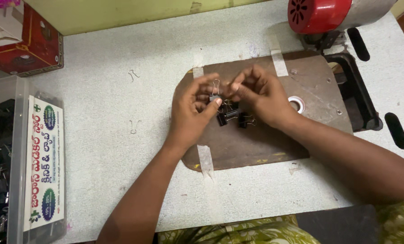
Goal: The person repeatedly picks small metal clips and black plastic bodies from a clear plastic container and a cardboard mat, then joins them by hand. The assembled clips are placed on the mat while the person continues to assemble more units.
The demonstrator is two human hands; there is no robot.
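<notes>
red box (pixel 32 45), clear bin (pixel 16 158), perhaps motor housing (pixel 321 13)

Speckled table (pixel 120 81): brown board (pixel 256 144), clear bin (pixel 16 158), red box (pixel 35 45)

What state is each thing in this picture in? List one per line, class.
Left hand: pinching a binder clip.
Right hand: fingertips on that clip's wire handle.
Loose clips: lying on the brown board.
Clear box: open, holding clips.
Wire handles: loose on the table.

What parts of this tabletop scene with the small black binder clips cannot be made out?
Head view:
- Small black binder clip: mostly hidden by the left hand and right hand.
- Red round machine housing: cut off by the top edge.
- Clear plastic bin: cut off by the left edge.
</notes>
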